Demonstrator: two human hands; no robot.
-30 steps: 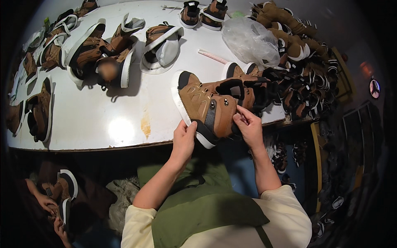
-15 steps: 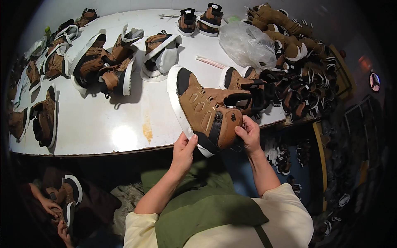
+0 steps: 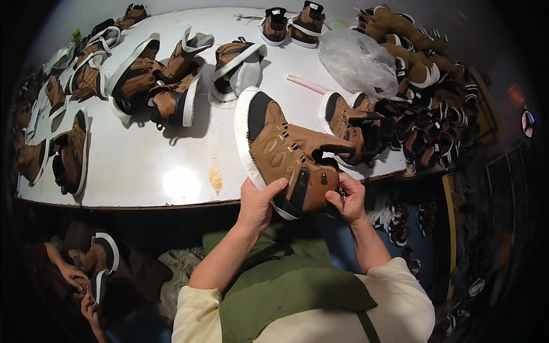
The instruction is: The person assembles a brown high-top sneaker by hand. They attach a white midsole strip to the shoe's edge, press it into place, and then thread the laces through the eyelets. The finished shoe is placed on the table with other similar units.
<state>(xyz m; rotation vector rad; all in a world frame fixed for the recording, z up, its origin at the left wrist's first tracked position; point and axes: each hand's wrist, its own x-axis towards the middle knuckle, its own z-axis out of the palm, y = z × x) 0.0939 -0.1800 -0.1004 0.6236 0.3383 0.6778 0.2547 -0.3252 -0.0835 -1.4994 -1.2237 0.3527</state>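
Note:
A brown and black high-top shoe (image 3: 280,148) with a white sole is held up over the front edge of the white table (image 3: 189,154). Its toe points away from me, and its side with the black metal eyelets faces up. My left hand (image 3: 256,203) grips the sole and side near the heel, thumb lying on the upper. My right hand (image 3: 347,197) pinches the collar at the ankle end, fingers partly hidden behind it. Just past my right hand, another brown shoe (image 3: 349,126) rests on the table.
Several shoes (image 3: 134,74) lie at the left and back of the table. A clear plastic bag (image 3: 357,63) and a pale patterned strip (image 3: 307,84) lie behind. Shoes are heaped (image 3: 434,120) at the right. At lower left, another person's hands (image 3: 80,280) hold shoes (image 3: 103,257).
The shoe has tilted slightly in my hands, and my left thumb has slid from the sole edge onto the upper. The whole view has shifted, so the table's things appear farther right.

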